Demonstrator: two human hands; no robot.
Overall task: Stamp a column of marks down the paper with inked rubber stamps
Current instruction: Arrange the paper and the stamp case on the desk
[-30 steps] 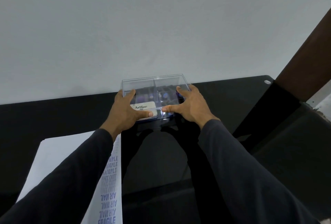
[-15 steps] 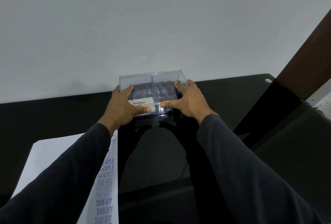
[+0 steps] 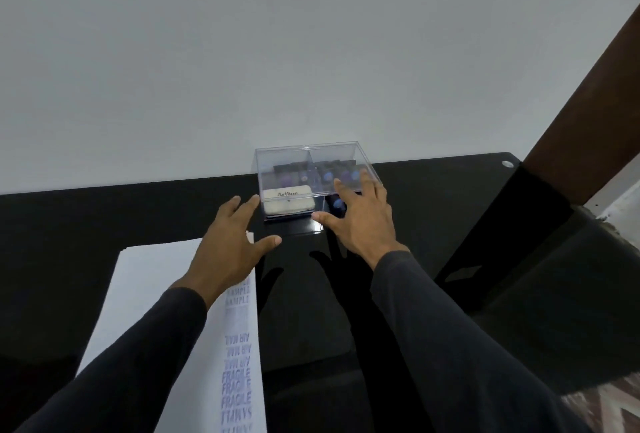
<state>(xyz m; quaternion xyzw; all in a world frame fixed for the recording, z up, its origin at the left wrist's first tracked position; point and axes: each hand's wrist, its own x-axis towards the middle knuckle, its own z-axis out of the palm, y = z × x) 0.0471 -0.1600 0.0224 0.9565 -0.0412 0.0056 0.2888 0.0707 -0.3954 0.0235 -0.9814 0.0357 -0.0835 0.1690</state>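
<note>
Paper (image 3: pixel 162 294) at 7 o'clock bears a full stamped column (image 3: pixel 237 363). Stamp box (image 3: pixel 311 179) at 12 o'clock is closed. Left hand (image 3: pixel 230 245), right hand (image 3: pixel 360 218): spread, nothing held. Task judged nearly done.

"Artline" on white ink pad (image 3: pixel 289 200) inside clear box (image 3: pixel 313 169). Paper (image 3: pixel 156 294) right edge, column of purple stamps (image 3: pixel 237 363), upside down to camera: "SAMPLE", "AIR MAIL", "FRAGILE"; rest blurred.

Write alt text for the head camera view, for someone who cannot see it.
Two open hands, left hand and right hand, reach toward a clear plastic box of rubber stamps on a black table. Paper with a column of blue marks lies at left.
</note>
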